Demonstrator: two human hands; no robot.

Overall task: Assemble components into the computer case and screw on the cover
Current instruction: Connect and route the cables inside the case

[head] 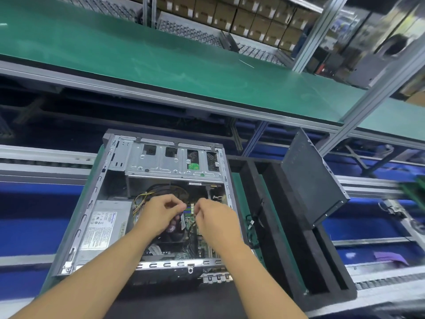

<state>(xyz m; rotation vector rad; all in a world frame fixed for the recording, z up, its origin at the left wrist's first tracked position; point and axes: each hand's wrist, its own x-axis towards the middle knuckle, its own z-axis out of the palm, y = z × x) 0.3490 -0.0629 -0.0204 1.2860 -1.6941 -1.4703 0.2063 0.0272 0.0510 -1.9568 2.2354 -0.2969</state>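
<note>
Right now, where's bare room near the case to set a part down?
The green belt behind the case is bare. The black foam tray on the right holds the leaning cover and loose cables. Inside the case, both hands crowd the motherboard.

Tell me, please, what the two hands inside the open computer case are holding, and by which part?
Cannot be told: left hand and right hand pinch something small above the motherboard, hidden by the fingers.
</note>
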